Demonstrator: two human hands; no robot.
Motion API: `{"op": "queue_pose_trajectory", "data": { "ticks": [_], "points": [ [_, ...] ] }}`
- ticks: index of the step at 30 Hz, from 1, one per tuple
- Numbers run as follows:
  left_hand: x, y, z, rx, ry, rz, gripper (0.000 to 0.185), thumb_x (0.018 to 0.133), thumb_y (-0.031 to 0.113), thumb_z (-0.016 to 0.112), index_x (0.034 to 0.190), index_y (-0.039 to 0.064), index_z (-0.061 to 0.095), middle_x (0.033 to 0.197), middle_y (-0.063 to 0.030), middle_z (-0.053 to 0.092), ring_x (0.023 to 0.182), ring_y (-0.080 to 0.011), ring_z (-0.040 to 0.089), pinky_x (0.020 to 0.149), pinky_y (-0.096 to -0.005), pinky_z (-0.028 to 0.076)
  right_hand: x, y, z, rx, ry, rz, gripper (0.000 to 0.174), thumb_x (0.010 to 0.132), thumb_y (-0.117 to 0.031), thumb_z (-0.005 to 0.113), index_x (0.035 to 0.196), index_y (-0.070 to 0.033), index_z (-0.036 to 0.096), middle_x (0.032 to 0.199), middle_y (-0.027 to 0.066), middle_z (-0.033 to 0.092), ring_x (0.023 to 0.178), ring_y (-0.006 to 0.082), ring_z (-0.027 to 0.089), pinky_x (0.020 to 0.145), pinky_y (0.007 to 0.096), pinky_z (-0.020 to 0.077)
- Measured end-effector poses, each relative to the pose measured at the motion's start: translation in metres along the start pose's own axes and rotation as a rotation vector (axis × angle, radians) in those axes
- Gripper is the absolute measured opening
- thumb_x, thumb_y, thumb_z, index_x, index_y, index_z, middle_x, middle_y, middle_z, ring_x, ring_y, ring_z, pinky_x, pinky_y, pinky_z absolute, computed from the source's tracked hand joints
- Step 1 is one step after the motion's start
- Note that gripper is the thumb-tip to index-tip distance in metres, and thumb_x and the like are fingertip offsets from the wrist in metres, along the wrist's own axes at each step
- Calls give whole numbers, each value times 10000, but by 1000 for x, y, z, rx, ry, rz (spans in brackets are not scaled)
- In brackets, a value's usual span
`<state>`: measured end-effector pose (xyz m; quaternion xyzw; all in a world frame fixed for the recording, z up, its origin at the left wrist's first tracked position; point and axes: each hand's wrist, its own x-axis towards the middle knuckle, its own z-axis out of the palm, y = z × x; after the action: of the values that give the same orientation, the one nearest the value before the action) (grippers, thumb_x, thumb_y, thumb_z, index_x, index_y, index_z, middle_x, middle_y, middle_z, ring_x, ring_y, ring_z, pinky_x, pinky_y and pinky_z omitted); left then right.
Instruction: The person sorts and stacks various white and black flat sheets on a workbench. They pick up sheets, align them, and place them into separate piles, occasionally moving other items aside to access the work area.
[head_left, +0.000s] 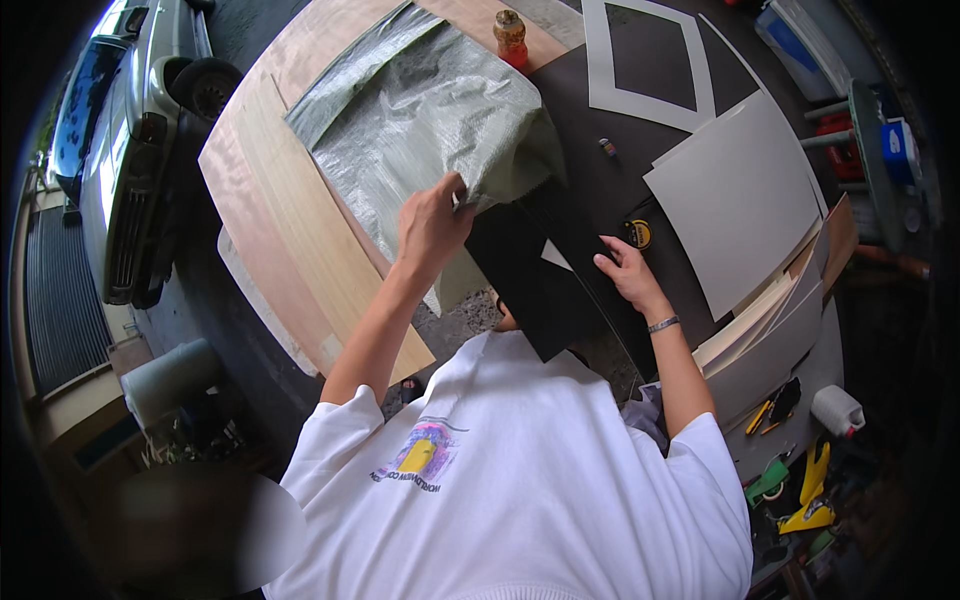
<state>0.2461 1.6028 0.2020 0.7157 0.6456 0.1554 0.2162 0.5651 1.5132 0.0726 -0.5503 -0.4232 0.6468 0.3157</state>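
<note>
My left hand (439, 221) pinches the edge of a crinkled, silvery-green woven plastic sheet or bag (420, 127) and lifts it. Black flat panels (525, 277) lie by that raised edge, their near ends towards my body; how far they reach under the plastic is hidden. A small white piece (556, 256) shows between the dark panels. Over the right-hand black strip (611, 300) is my right hand (630, 274), thumb and forefinger apart with nothing visible between them. A yellow-and-black tape measure (639, 234) sits just beyond its fingers.
Thin wooden boards (300, 225) lie left. A bottle of reddish liquid (511, 41) stands at the back, near a small tube (607, 147). A white cut-out frame (652, 112) and grey sheets (735, 202) lie right. Yellow-handled tools (810, 487) sit lower right; a parked vehicle (142, 150) is left.
</note>
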Motion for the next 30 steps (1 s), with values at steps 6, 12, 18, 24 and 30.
{"op": "queue_pose_trajectory", "data": {
  "ticks": [6,12,18,24,30],
  "points": [
    [5,14,20,-36,170,114,154,829,192,703,927,101,627,607,-156,594,615,-368,628,582,-444,477,-13,-23,41,-478,5,-149,462,937,-228,604,1302,41,516,1184,279,631,1121,433,600,942,420,490],
    [-6,13,41,-75,126,280,284,852,226,697,1126,154,690,694,-155,671,628,-350,664,568,-448,509,-10,-22,63,-526,152,-304,446,947,-217,602,1305,29,500,1131,288,641,1073,452,603,885,461,510],
    [-12,16,45,-61,231,361,289,899,226,675,1185,187,696,699,-101,682,561,-279,655,482,-376,488,29,-18,104,-662,219,-403,414,938,-162,595,1295,8,474,1003,282,657,926,468,634,738,514,520],
    [-6,2,28,-105,451,342,375,885,177,695,1258,198,662,675,-58,651,500,-233,607,456,-345,462,12,-11,129,-698,257,-396,420,929,-141,598,1287,33,466,972,309,649,893,486,631,731,547,502],
    [-25,-1,17,-155,318,548,454,858,206,718,1302,190,629,645,-38,585,480,-212,576,454,-354,447,8,5,117,-705,270,-390,356,917,-136,605,1222,17,504,898,287,661,879,469,642,720,549,502]
  ]
}}
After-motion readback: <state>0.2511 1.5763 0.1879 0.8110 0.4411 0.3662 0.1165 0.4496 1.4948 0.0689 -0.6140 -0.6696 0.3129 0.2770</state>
